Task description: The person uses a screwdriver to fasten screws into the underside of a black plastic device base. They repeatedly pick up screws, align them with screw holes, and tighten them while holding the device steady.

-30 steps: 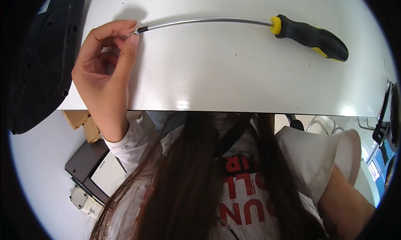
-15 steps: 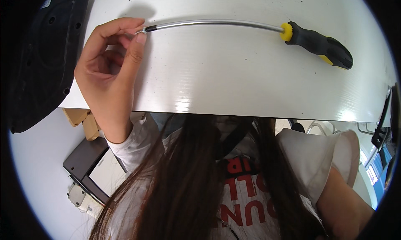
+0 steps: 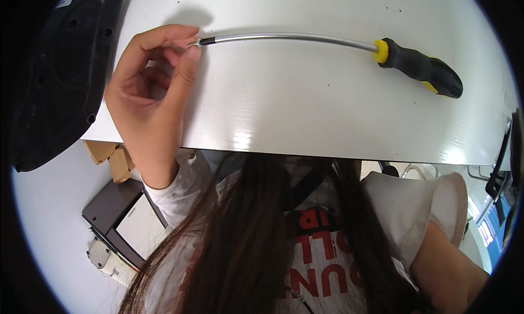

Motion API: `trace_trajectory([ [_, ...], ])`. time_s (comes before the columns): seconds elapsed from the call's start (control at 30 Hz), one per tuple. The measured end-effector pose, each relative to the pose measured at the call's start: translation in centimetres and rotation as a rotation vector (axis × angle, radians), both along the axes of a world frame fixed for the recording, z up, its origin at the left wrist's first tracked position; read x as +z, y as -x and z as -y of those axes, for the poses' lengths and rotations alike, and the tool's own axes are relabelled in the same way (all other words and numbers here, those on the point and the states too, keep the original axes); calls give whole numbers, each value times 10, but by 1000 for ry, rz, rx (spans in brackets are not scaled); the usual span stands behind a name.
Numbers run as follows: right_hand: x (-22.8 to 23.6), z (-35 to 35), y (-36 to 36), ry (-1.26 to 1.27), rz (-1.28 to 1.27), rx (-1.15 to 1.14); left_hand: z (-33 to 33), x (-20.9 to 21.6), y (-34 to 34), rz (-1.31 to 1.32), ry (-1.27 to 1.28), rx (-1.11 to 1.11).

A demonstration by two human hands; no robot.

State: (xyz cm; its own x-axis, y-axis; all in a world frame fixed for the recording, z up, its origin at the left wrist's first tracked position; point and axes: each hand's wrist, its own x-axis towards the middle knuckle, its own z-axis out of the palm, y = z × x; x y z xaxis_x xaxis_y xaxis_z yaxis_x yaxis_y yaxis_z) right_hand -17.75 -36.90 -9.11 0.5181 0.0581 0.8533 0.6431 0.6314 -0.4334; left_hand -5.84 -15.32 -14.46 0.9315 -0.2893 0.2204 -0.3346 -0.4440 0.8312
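Note:
Between the thumb and forefinger of my left hand (image 3: 158, 90) is a small silvery screw (image 3: 195, 43). Its head sits at the dark tip of a long screwdriver (image 3: 295, 36), which lies across the white table. The steel shaft runs off to the right and ends in a yellow collar and a black-and-yellow handle (image 3: 417, 69). Nothing grips that handle. My right forearm (image 3: 445, 265) hangs low at the right, below the table edge, and the right hand itself is out of the picture.
A large black plastic panel (image 3: 60, 79) with screw holes covers the table's left end. The white table (image 3: 284, 106) has its near edge close to my body. Below on the left are a dark cabinet (image 3: 112, 205) and cardboard boxes (image 3: 117, 164). My long hair hangs down in front.
My left hand, the screw and the screwdriver appear slightly further right and lower in the picture; the panel shifts the same way. The pinch on the screw stays as it was.

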Motion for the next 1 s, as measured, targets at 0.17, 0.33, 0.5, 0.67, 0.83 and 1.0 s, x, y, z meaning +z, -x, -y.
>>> trace_trajectory([
  [0.17,1,1,-1,8,3,5,-1,1,-1,-3,2,-2],
  [0.33,2,0,-3,14,8,8,1,4,0,-29,2,19],
  [0.5,4,-1,-4,20,10,20,0,5,-1,-8,-7,6],
  [0.67,4,-1,-5,32,11,24,-3,3,-3,0,-1,-7],
  [0.83,13,1,-3,62,12,20,-3,8,-4,-4,5,-10],
  [1.0,23,39,3,472,-121,-158,-5,15,0,-72,14,47],
])
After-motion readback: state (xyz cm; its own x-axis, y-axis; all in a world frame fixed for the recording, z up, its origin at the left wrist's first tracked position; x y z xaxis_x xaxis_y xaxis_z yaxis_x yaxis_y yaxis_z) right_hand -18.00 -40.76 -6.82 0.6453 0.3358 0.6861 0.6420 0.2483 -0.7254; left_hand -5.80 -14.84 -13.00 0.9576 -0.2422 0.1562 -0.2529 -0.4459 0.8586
